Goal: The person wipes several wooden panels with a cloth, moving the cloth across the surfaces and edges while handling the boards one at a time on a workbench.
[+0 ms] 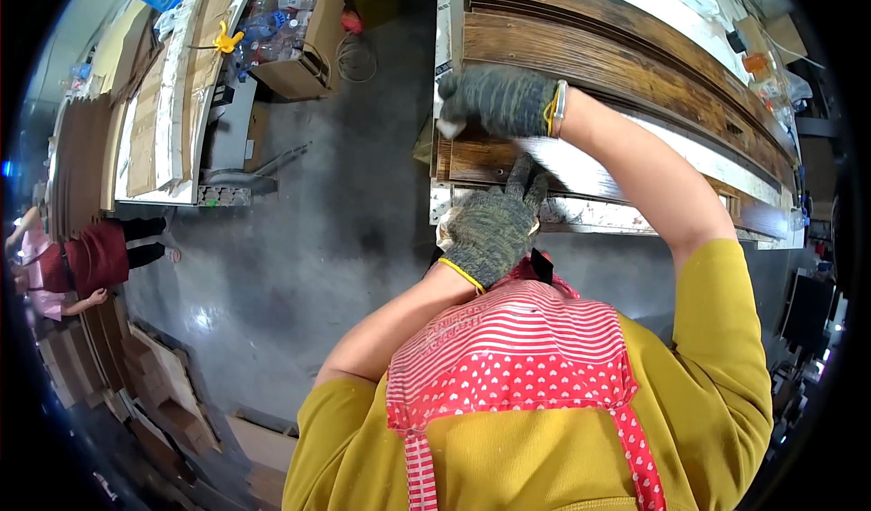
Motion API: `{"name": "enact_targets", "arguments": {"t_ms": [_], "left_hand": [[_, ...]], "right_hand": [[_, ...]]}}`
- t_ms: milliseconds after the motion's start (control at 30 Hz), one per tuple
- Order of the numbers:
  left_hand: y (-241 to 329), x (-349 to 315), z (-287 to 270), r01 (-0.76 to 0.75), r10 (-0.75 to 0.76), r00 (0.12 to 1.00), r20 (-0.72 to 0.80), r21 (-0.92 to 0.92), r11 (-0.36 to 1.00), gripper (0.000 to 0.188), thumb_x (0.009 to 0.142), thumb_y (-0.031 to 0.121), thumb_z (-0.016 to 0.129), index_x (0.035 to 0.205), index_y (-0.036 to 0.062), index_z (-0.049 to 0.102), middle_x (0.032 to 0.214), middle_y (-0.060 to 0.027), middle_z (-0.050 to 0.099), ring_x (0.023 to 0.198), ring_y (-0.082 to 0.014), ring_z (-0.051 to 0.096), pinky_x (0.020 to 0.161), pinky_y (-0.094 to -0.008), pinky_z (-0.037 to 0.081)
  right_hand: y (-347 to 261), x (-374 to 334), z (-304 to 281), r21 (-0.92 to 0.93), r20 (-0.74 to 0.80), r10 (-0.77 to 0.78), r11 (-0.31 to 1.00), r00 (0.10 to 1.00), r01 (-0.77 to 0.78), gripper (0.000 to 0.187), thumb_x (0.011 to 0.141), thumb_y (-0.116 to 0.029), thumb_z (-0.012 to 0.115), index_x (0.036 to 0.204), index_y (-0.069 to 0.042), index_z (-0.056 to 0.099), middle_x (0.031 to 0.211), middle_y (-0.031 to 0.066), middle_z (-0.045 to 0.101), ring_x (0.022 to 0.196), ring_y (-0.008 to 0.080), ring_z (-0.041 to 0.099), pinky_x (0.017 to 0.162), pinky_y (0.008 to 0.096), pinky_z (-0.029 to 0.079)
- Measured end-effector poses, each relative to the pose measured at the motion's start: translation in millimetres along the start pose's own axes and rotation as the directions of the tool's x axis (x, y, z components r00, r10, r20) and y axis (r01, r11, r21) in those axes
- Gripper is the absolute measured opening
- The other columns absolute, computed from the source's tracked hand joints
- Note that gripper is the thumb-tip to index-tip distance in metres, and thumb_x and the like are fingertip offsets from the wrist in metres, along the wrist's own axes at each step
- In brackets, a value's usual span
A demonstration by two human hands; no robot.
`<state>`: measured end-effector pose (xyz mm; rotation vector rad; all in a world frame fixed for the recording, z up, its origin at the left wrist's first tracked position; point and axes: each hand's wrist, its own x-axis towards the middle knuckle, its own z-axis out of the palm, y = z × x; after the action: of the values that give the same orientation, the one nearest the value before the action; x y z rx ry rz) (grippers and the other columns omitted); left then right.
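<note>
Along the near side of the white-topped table (pixel 588 213), a brown wooden board (pixel 474 163) lies below some longer wood-grain planks (pixel 594 48). The left hand (pixel 491 232), in a dark knit glove, reaches over it with two fingers (pixel 519 177) stretched out and slightly parted. Beyond, the gloved right hand (pixel 504 103) is blurred, fingers curled; I can't tell whether either grips anything.

There is room to pass left of the workbench (pixel 599 214), but the right forearm (pixel 644 153) obstructs the brown boards (pixel 590 53).
</note>
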<state>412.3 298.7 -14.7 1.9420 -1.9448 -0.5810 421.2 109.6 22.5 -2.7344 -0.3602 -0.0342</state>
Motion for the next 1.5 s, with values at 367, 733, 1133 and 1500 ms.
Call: {"name": "enact_targets", "arguments": {"t_ms": [367, 733, 1133, 1500], "left_hand": [[-3, 2, 7, -0.048, 0.050, 0.996, -0.070, 0.032, 0.998, 0.047, 0.087, 0.025, 0.058, 0.129, 0.0055, 0.052, 0.136, -0.0239, 0.049, 0.088, -0.0357, 0.065, 0.074, -0.0476, 0.053], [2, 6, 3, -0.077, 0.076, 0.997, 0.014, 0.134, 0.988, 0.033, 0.086, 0.026, 0.058, 0.110, 0.0033, 0.061, 0.106, -0.0196, 0.062, 0.083, -0.0351, 0.064, 0.070, -0.0500, 0.050], [12, 15, -19, -0.084, 0.060, 0.992, 0.112, 0.224, 0.971, 0.051, 0.089, 0.032, 0.059, 0.134, 0.0086, 0.051, 0.144, -0.0201, 0.043, 0.106, -0.0393, 0.061, 0.087, -0.0462, 0.051], [68, 73, -45, -0.002, -0.185, 0.930, 0.318, 0.506, 0.862, 0.035, 0.090, 0.036, 0.056, 0.114, 0.0113, 0.063, 0.123, -0.0153, 0.060, 0.102, -0.0346, 0.062, 0.083, -0.0452, 0.050]], "right_hand": [[-26, -27, 29, 0.240, -0.315, 0.592, 0.806, 0.742, -0.541, 0.026, 0.083, -0.014, 0.068, 0.108, -0.006, 0.068, 0.104, 0.0139, 0.061, 0.097, 0.0317, 0.062, 0.087, 0.0410, 0.051], [-40, -62, 38, 0.069, -0.380, 0.569, 0.804, 0.729, -0.591, 0.022, 0.079, -0.014, 0.067, 0.100, -0.007, 0.068, 0.100, 0.0192, 0.057, 0.095, 0.0361, 0.060, 0.083, 0.0427, 0.051], [-43, -237, 10, 0.078, -0.327, 0.869, 0.416, 0.370, -0.906, 0.018, 0.081, -0.011, 0.063, 0.098, -0.010, 0.069, 0.097, 0.0177, 0.059, 0.092, 0.0372, 0.060, 0.080, 0.0457, 0.050], [-46, -271, 17, 0.197, -0.576, 0.699, 0.623, 0.425, -0.757, 0.013, 0.083, -0.013, 0.066, 0.095, -0.009, 0.065, 0.093, 0.0130, 0.058, 0.086, 0.0320, 0.060, 0.077, 0.0410, 0.050]]}}
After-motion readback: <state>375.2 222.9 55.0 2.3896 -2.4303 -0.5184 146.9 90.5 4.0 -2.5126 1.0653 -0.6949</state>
